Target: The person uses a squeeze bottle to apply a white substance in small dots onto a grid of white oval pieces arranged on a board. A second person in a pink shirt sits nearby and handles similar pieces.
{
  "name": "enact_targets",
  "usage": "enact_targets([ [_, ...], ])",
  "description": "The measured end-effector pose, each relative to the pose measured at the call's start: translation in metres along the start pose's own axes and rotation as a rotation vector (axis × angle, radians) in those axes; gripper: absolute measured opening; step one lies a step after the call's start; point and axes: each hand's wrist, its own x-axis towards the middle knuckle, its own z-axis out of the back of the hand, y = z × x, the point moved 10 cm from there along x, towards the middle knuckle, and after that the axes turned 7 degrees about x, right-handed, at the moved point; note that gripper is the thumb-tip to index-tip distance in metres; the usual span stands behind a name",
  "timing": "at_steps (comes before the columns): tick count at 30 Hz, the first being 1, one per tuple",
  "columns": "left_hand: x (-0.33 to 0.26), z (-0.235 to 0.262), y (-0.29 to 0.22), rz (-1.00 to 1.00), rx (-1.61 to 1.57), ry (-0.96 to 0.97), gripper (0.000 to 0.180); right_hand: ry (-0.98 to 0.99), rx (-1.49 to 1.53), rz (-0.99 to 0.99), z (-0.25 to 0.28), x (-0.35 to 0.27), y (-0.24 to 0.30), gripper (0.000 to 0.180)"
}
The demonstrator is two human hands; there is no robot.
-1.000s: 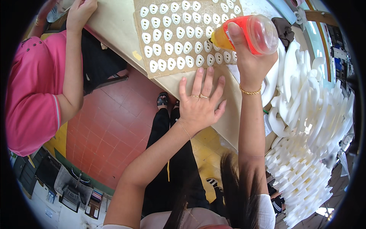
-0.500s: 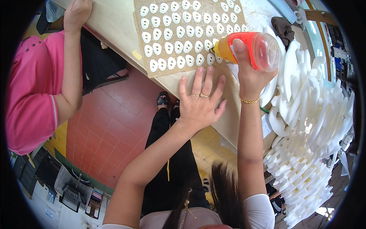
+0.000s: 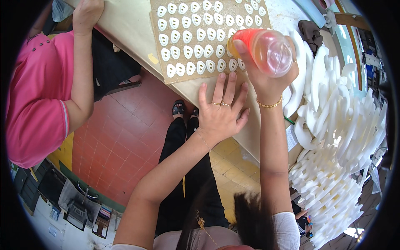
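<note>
Nearest the camera, the left hand (image 3: 222, 113) lies flat with its fingers spread on the near edge of the brown cardboard sheet (image 3: 208, 35), holding nothing, on the same spot as half a second ago. Just beyond it, to the right, the right hand (image 3: 266, 79) grips a clear plastic squeeze bottle of orange liquid (image 3: 261, 49), fingers wrapped around its body, tipped so the nozzle end points left over the sheet's right edge. Against the earlier frames the bottle sits lower and more level, with its round base turned further toward the camera.

The cardboard sheet lies on the pale work table (image 3: 129, 29) and carries rows of small white foam pieces (image 3: 196, 37), each with two holes. The bottle's nozzle end hangs over the pieces at the right end of the rows.

To the right, stacks of white cut foam shapes (image 3: 346, 137) crowd the table's side and spill downward. A small white paper tag (image 3: 291, 137) sits beside them at the table edge.

Farther off at the left, another person in a pink shirt (image 3: 35, 87) rests a hand (image 3: 86, 14) on the table's far end, placed as before.
</note>
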Motion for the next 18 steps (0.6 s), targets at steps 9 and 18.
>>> enact_targets([
  [9, -0.001, -0.001, 0.0, -0.003, 0.038, 0.033, 0.062, -0.196, 0.346, -0.32, 0.027, 0.008, -0.034, 0.038],
  [18, 0.001, -0.001, -0.001, -0.004, 0.032, 0.041, 0.061, -0.125, 0.278, -0.326, 0.02, -0.006, -0.038, 0.037],
])
